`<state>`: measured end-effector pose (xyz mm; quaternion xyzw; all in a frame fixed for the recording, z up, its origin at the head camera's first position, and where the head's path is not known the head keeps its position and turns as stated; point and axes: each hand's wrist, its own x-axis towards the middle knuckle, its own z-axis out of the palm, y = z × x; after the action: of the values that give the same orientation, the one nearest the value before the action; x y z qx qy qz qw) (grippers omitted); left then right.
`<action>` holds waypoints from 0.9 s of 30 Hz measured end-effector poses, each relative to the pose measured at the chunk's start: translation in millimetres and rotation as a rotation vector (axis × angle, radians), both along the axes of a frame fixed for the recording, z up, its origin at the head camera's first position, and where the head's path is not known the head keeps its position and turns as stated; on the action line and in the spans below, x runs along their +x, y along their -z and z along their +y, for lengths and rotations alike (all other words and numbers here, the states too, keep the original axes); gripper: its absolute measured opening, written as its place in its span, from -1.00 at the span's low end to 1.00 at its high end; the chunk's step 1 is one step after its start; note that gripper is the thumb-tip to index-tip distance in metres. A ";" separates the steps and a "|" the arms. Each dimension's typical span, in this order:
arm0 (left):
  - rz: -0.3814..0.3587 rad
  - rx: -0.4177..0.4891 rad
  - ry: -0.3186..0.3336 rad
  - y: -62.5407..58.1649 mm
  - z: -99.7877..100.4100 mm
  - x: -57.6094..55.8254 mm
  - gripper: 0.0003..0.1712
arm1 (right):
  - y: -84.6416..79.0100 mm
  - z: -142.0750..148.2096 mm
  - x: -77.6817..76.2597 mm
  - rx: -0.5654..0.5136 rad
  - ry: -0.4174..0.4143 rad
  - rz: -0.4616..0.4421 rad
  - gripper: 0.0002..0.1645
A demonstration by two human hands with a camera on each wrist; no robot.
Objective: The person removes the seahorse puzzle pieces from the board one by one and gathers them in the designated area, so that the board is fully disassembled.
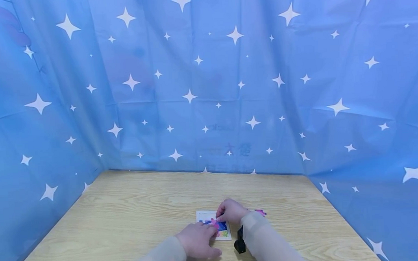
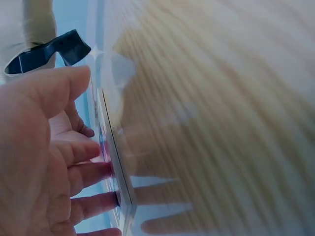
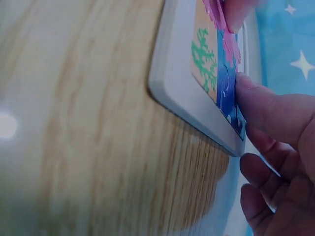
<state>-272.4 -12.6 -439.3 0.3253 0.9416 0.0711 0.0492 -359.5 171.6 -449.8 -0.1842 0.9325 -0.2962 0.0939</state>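
Observation:
A small jigsaw puzzle in a white frame (image 1: 228, 236) lies on the table, its picture partly filled with blue, pink, green and yellow pieces. Straight fingers of my left hand (image 1: 198, 240) rest on the lower left of the puzzle; the left wrist view shows these fingertips (image 2: 106, 169) touching its surface. Above the puzzle's upper right part, my right hand (image 1: 233, 211) pinches a dark puzzle piece between thumb and forefinger, mostly hidden by the fingers. In the right wrist view the right thumb (image 3: 256, 93) lies against the blue part (image 3: 226, 91) of the picture.
A loose pink and purple puzzle piece (image 1: 261, 212) lies on the table beyond the right wrist, partly hidden by it. The wooden table (image 1: 135, 205) is bordered by a blue curtain with white stars (image 1: 194, 127). A black wrist device (image 1: 240, 243) hangs beneath the right sleeve.

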 end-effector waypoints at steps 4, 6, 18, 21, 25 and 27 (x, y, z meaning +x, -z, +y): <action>0.029 -0.041 -0.031 0.8 6.2 0.4 -0.09 | -0.6 -0.7 1.2 0.010 0.008 -0.006 -0.89; 0.049 -0.047 -0.044 1.9 8.7 0.4 -0.08 | -0.6 -1.2 1.5 0.008 0.012 -0.010 -0.90; 0.090 -0.077 -0.066 10.3 17.3 -8.1 -0.13 | -0.1 -1.5 1.7 -0.013 0.032 -0.020 -0.90; 0.084 -0.081 -0.066 9.6 17.6 -8.5 -0.13 | 0.2 -1.2 2.2 -0.007 0.036 -0.017 -0.89; 0.095 -0.088 -0.060 8.4 18.4 -8.4 -0.15 | 0.3 -1.0 2.1 0.001 0.029 -0.009 -0.89; 0.103 -0.091 -0.057 7.4 18.9 -7.9 -0.16 | 0.1 -1.0 1.9 0.008 0.025 0.003 -0.90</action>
<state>-280.3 6.3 -446.6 0.2991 0.9540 0.0127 0.0133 -357.6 170.7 -449.9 -0.1725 0.9361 -0.2932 0.0893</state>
